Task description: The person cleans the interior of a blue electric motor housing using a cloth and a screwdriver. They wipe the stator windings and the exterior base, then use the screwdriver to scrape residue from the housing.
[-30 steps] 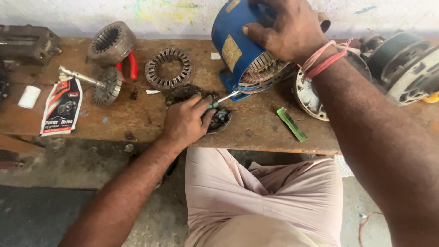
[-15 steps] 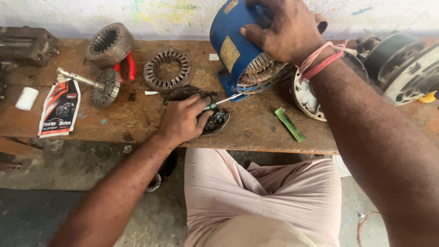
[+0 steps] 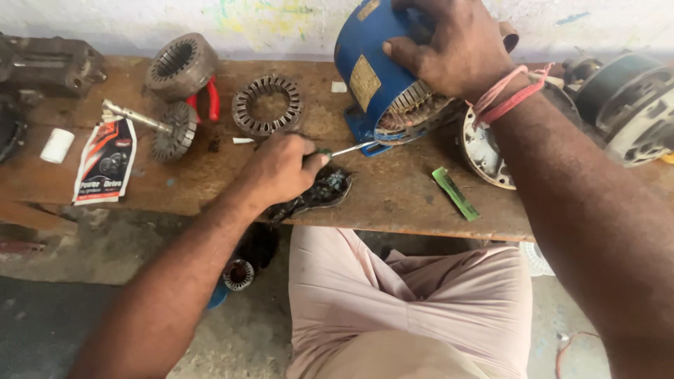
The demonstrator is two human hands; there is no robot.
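Blue motor housing (image 3: pixel 372 70) lies tilted under the right hand (image 3: pixel 456 45)'s grip; left hand (image 3: pixel 281 172) clamps a screwdriver (image 3: pixel 351 148) pointing right into it.

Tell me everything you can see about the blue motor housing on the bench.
The blue motor housing is a painted metal shell with a brass-coloured plate on its side and a blue foot below. It lies tilted on the wooden bench, its open end showing the winding core. The right hand grips it from above. A screwdriver held in the left hand reaches its lower edge.
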